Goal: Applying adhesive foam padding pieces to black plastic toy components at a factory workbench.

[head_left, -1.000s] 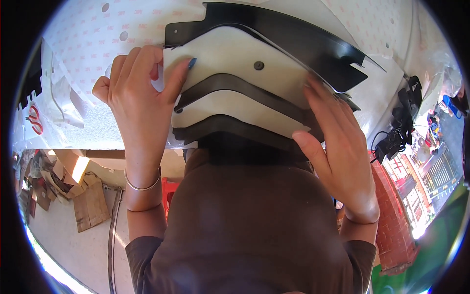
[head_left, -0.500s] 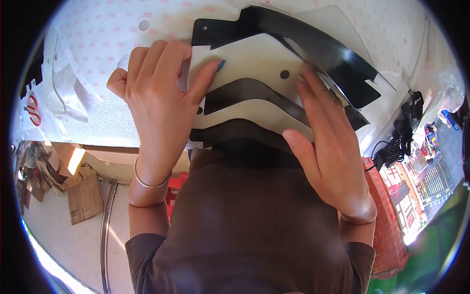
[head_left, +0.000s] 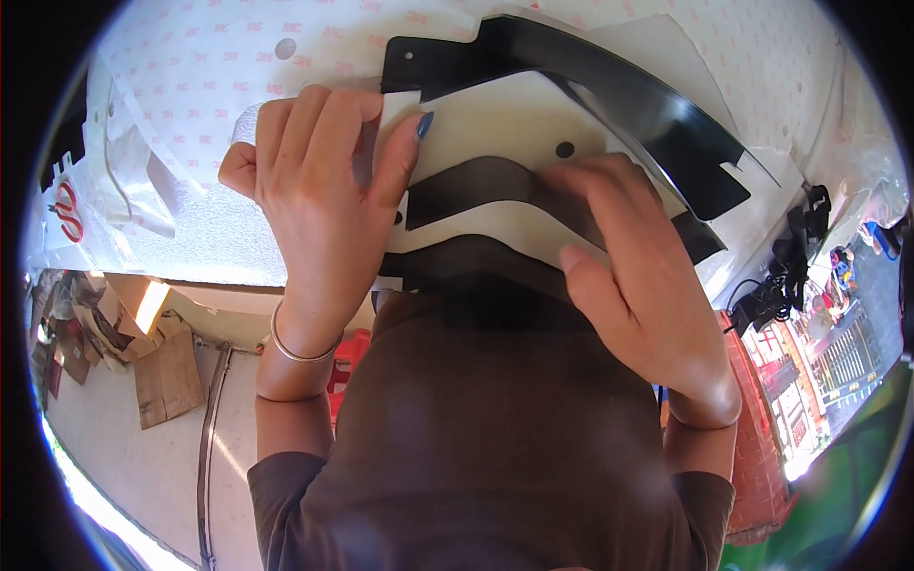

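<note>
A cream-coloured backing sheet with a small dark hole lies before me on the worktable. Across it run a dark grey curved strip and, nearer my body, a black curved strip. A glossy black curved panel with a notched right end lies along the far side. My left hand has the sheet's left edge between its thumb, on top, and its curled fingers. My right hand rests over the sheet's right part, fingers bent and thumb apart, its fingertips at the grey strip.
White film with pale red print covers the table. Red-handled scissors lie at the far left. At the right edge are a black cable with an adapter and clear plastic. Cardboard lies below left, beside a red stool.
My right hand's fingers have bent and drawn leftward from the sheet's right part to the grey strip. The left hand keeps its hold; the whole view has shifted slightly.
</note>
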{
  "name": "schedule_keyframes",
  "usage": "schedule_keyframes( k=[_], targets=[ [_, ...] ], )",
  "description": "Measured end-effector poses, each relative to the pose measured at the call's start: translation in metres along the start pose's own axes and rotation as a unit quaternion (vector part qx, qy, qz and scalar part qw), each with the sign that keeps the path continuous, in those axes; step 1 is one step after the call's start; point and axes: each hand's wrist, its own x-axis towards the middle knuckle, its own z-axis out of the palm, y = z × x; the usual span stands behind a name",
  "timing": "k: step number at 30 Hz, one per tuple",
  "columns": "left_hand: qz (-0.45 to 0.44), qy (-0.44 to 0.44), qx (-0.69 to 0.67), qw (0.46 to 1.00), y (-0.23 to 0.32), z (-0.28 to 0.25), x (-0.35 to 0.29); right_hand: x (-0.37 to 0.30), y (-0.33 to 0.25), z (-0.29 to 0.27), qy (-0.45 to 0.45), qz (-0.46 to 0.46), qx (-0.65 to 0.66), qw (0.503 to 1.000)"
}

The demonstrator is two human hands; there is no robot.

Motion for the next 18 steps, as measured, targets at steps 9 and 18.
schedule_keyframes(
  k=[9,18],
  targets=[
    [-0.007,-0.018,0.028,0.999,0.007,-0.007,0.004,-0.009,-0.006,0.009,0.038,-0.012,-0.040,0.998],
    [0.010,-0.007,0.061,0.998,0.006,-0.008,0.007,0.002,-0.011,0.014,0.031,-0.028,-0.087,0.995]
  ],
)
